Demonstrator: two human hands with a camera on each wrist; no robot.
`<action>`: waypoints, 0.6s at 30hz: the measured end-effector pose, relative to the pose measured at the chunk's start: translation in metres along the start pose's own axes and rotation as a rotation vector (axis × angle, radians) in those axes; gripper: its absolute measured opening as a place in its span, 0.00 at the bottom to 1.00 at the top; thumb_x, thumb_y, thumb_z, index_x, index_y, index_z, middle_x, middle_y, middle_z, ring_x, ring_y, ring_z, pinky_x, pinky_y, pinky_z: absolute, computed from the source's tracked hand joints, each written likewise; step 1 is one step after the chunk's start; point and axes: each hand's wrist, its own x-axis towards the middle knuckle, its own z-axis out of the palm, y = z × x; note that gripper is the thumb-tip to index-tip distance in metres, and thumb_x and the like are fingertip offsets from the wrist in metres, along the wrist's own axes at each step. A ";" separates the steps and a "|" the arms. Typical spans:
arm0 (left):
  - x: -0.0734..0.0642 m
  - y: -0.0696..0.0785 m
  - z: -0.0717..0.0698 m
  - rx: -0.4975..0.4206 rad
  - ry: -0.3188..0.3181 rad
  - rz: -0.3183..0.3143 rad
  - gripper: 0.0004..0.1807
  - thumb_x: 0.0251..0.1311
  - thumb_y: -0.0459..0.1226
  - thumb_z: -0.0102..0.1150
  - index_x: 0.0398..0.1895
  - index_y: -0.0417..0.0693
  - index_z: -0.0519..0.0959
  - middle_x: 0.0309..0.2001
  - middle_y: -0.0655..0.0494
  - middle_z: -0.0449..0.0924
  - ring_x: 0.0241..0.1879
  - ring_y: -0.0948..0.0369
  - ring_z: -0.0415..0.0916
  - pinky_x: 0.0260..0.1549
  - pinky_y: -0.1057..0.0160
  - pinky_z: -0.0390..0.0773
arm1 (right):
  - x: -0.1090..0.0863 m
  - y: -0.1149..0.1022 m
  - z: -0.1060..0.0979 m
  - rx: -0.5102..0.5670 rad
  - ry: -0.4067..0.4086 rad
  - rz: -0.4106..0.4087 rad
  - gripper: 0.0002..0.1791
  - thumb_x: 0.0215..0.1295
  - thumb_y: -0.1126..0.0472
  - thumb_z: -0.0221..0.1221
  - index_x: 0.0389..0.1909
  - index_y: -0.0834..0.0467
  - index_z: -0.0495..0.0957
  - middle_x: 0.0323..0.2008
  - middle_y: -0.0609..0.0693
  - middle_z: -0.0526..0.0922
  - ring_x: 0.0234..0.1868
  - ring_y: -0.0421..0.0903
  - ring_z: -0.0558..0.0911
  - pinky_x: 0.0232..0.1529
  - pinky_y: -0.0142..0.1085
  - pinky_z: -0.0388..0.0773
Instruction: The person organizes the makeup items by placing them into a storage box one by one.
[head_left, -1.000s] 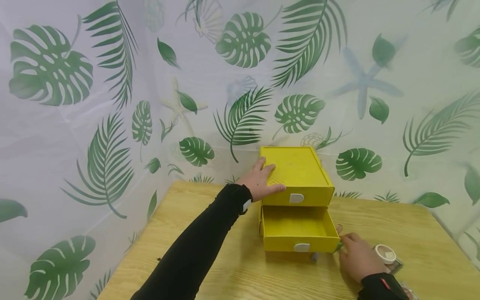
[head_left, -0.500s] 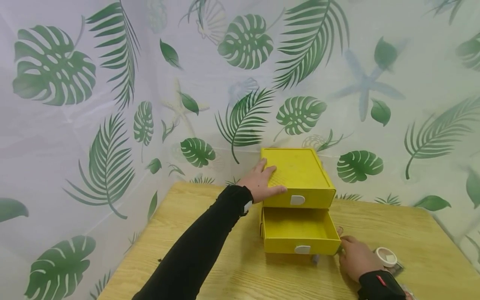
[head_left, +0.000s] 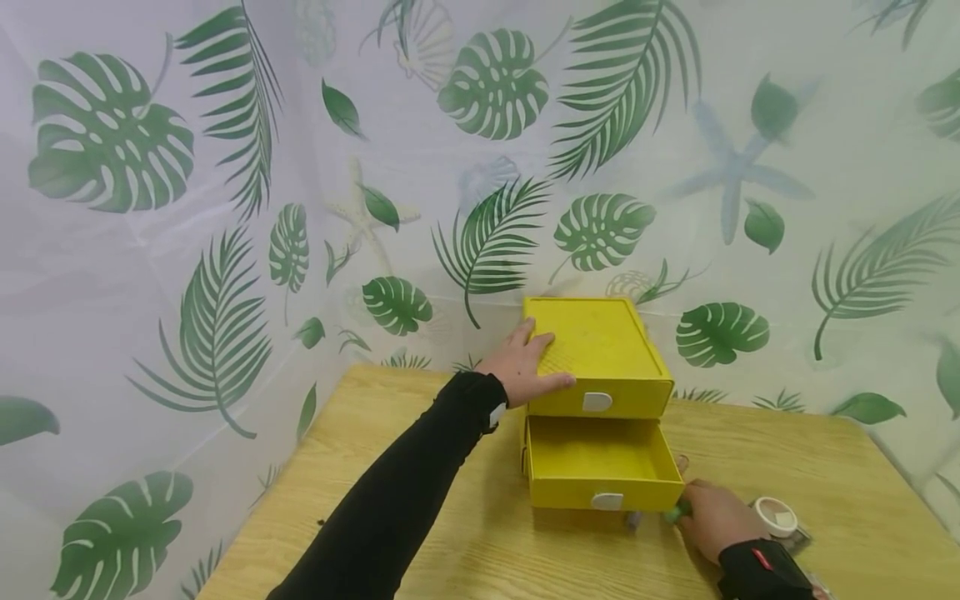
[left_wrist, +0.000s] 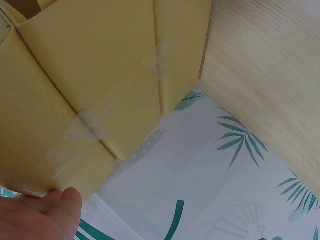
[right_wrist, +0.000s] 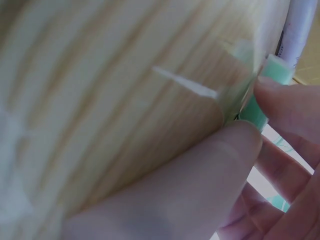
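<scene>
in the head view, the top of a yellow drawer box (head_left: 600,329) is touched by the left hand (head_left: 522,367), whose fingers are spread apart. the lower drawer (head_left: 607,493) is pulled out. just beside its front right corner, a green piece (head_left: 677,511) is held by the right hand (head_left: 720,521). a white ring (head_left: 788,523) is seen on the wooden table (head_left: 450,533), near that hand.

in the left wrist view, the box's side, marked with clear tape (left_wrist: 92,125), is shown; its edge is met by the left fingertips.

in the right wrist view, the green piece is pinched between thumb and finger, beside a pale purple cylinder (right_wrist: 298,31); what the piece is cannot be told.
</scene>
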 end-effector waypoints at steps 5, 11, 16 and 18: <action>0.000 0.000 0.001 0.002 -0.003 0.004 0.48 0.54 0.71 0.46 0.73 0.58 0.54 0.75 0.50 0.38 0.68 0.55 0.46 0.62 0.51 0.62 | 0.000 0.000 -0.002 -0.002 -0.020 0.000 0.07 0.54 0.59 0.67 0.28 0.49 0.77 0.28 0.45 0.76 0.30 0.44 0.76 0.31 0.48 0.76; 0.000 -0.001 0.001 0.000 -0.003 0.002 0.48 0.54 0.71 0.46 0.73 0.57 0.54 0.75 0.50 0.38 0.69 0.56 0.45 0.63 0.51 0.61 | 0.000 0.002 -0.001 -0.006 -0.016 -0.033 0.06 0.54 0.59 0.67 0.31 0.48 0.79 0.27 0.44 0.76 0.30 0.44 0.76 0.34 0.49 0.77; 0.000 0.000 0.001 0.003 -0.007 -0.004 0.47 0.54 0.71 0.46 0.73 0.58 0.54 0.75 0.51 0.37 0.68 0.56 0.46 0.63 0.51 0.62 | 0.000 0.003 -0.003 -0.011 -0.002 -0.055 0.06 0.55 0.58 0.67 0.30 0.48 0.79 0.26 0.43 0.76 0.29 0.43 0.76 0.34 0.49 0.78; 0.000 0.000 0.001 0.004 -0.004 -0.003 0.48 0.54 0.71 0.46 0.73 0.58 0.54 0.75 0.51 0.38 0.68 0.56 0.46 0.63 0.51 0.62 | -0.001 0.003 -0.003 -0.013 0.017 -0.062 0.05 0.55 0.58 0.67 0.31 0.49 0.79 0.27 0.43 0.76 0.30 0.44 0.77 0.33 0.49 0.77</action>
